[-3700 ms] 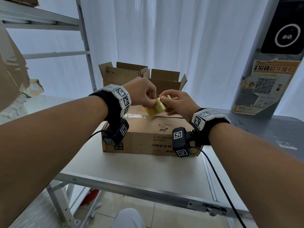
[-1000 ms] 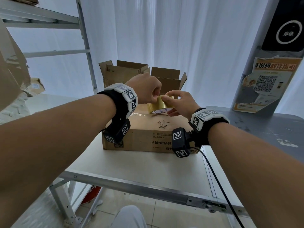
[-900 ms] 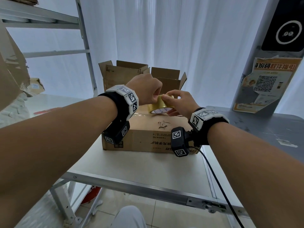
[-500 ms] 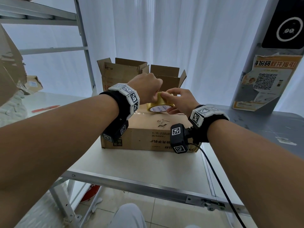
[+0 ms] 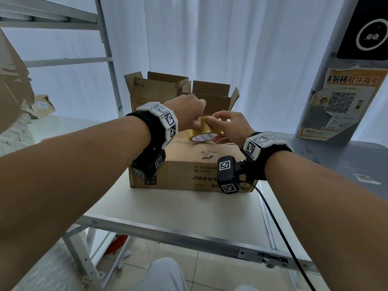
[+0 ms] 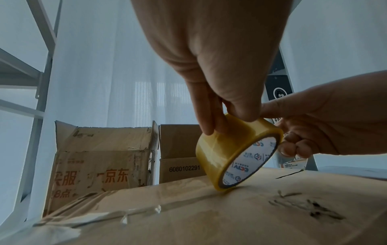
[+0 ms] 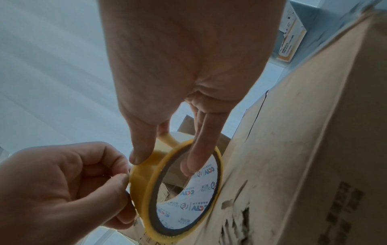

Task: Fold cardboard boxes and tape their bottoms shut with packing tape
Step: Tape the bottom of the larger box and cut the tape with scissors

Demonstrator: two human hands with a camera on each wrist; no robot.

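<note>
A yellow packing tape roll (image 5: 201, 131) (image 6: 226, 154) (image 7: 146, 190) stands tilted with its lower rim touching the top of a closed cardboard box (image 5: 189, 166) (image 6: 230, 215) (image 7: 293, 149). My left hand (image 5: 198, 122) (image 6: 230, 122) (image 7: 123, 180) pinches the roll's outer face from the left, thumb against fingers. My right hand (image 5: 214, 131) (image 7: 165, 161) (image 6: 293, 145) holds the roll, thumb on the outside and fingers inside the printed core. Old clear tape (image 6: 104, 213) lies wrinkled along the box's seam.
Two open-flapped boxes (image 5: 155, 91) (image 5: 210, 95) stand behind on the white table (image 5: 178, 206). A metal shelf frame (image 5: 109, 59) rises at left beside torn cardboard (image 5: 12, 85). A grey cabinet with a QR poster (image 5: 346, 101) stands at right.
The roll has come down from above the box until its rim touches the box top, and has turned its printed core toward me. Both hands kept hold of it.
</note>
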